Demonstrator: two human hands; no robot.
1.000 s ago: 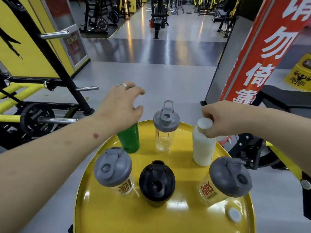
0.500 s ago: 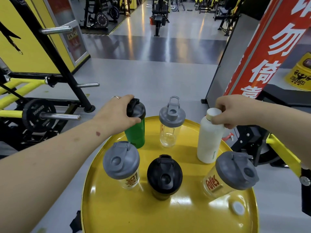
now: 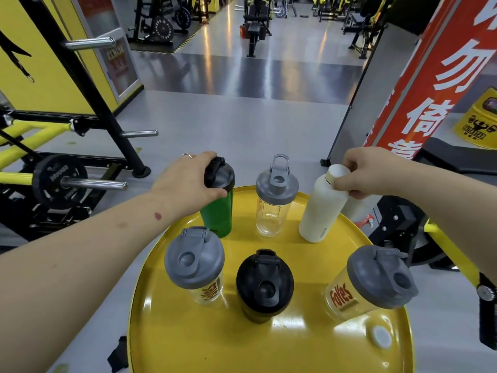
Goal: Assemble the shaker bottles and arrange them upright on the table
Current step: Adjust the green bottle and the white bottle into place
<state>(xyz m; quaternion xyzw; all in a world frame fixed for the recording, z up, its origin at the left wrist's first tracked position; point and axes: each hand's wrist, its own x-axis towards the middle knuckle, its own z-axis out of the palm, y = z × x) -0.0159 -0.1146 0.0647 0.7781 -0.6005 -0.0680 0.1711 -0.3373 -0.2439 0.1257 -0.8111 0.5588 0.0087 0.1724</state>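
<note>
Several shaker bottles stand upright on a round yellow table [image 3: 269, 351]. At the back left, my left hand [image 3: 188, 181] grips the black lid of the green bottle [image 3: 219, 214]. My right hand [image 3: 363, 172] holds the cap and neck of the white bottle [image 3: 321, 208] at the back right. Between them stands a clear bottle with a grey loop lid [image 3: 275, 196]. In front are a clear grey-lidded bottle [image 3: 196, 262], a black-lidded dark bottle [image 3: 265, 284] and a grey-lidded bottle with red lettering [image 3: 376, 281].
A small white cap [image 3: 381, 337] lies on the table near its front right edge. A weight rack with a barbell plate [image 3: 60, 181] stands at the left. A red banner post [image 3: 441, 76] and a yellow machine frame [image 3: 454, 254] are at the right.
My left hand slid off the top of the green bottle's lid to its side, uncovering it. Both hands stay on their bottles, which look closer and higher in view.
</note>
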